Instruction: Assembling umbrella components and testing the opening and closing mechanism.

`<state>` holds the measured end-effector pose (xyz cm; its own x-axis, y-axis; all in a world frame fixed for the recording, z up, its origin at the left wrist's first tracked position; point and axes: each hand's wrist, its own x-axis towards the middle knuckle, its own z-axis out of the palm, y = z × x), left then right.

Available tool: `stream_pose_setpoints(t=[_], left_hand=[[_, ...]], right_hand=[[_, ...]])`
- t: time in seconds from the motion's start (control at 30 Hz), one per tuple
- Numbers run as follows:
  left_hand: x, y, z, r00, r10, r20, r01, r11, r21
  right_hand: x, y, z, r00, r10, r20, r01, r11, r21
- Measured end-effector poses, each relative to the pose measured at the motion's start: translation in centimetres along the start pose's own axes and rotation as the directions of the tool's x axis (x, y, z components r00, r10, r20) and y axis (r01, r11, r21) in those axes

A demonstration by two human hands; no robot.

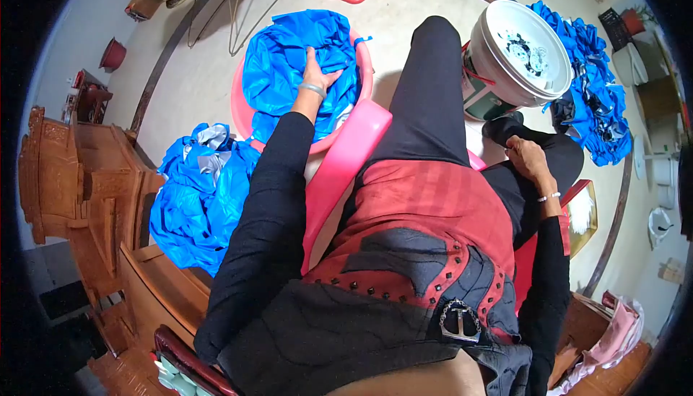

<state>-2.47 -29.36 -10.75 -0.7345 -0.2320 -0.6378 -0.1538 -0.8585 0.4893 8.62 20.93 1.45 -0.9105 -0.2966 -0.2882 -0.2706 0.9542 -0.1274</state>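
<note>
The left hand [316,78] is kept partly open, thumb spread from the fingers, and pressed onto the bunched blue cloth [276,64] sitting in the pink basin [240,111], while the right hand [529,159] is loosely curled at the right leg [559,152], grip can't be told tbh. The basin is hemmed in by a blue heap [195,205] and the left leg [431,96], but bare floor [404,17] is left beyond it.

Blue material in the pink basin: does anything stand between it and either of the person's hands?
Nothing visible blocks the left hand, which is on the blue material in the pink basin. The person's left leg lies between the material and the right hand.
</note>
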Motion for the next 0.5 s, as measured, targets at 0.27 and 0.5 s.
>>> stream_pose_setpoints(t=[0.27,0.5], left_hand=[[-0.2,2.6,2.3,0.992,-0.112,-0.054,0.096,0.964,-0.246],[-5.7,2.2,4.3,0.937,0.206,0.283,-0.173,0.975,-0.137]], right_hand=[[0.4,0.3,0.8,0.999,-0.019,-0.027,0.018,0.999,-0.038],[0.4,0.1,1.0,1.0,-0.015,-0.013,0.015,0.999,-0.046]])
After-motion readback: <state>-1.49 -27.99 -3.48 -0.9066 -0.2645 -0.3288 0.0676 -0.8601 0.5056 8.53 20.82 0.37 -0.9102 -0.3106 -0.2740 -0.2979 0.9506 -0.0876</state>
